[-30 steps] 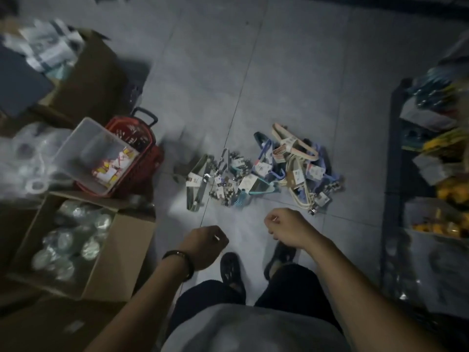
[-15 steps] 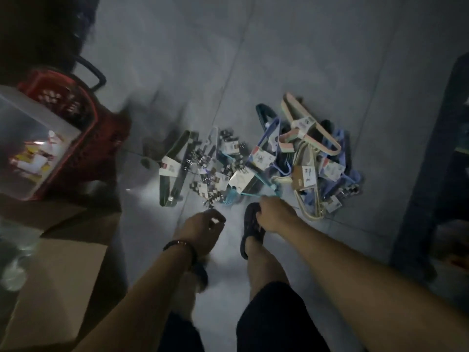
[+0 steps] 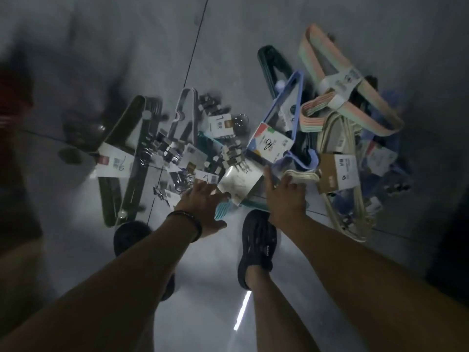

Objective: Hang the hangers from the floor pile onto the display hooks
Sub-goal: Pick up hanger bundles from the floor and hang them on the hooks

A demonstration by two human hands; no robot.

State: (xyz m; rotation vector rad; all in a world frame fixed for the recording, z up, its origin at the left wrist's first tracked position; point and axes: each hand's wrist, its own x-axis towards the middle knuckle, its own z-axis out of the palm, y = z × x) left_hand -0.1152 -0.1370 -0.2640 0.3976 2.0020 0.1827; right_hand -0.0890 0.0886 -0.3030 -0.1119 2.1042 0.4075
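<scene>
A pile of packaged hangers lies on the grey tiled floor. It holds a dark green bundle (image 3: pixel 121 158) at the left, a teal bundle (image 3: pixel 222 210) under a white label card (image 3: pixel 238 184), a blue bundle (image 3: pixel 286 115), a pastel pink-and-green bundle (image 3: pixel 340 80) and a cream bundle (image 3: pixel 340 179) at the right. My left hand (image 3: pixel 203 207) reaches down with spread fingers onto the teal bundle's near end. My right hand (image 3: pixel 284 196) stretches with straight fingers toward the blue bundle's label (image 3: pixel 271 143). Neither hand grips anything.
Small packs of metal clips (image 3: pixel 172 153) are scattered through the pile's middle. My two feet in black shoes (image 3: pixel 256 240) stand just below the pile. A red basket edge (image 3: pixel 12 97) shows blurred at the far left. A dark shelf base runs along the right edge.
I have bent down, so the pile looms much larger. Both hands went from loose fists to spread fingers and moved forward onto the pile's near edge.
</scene>
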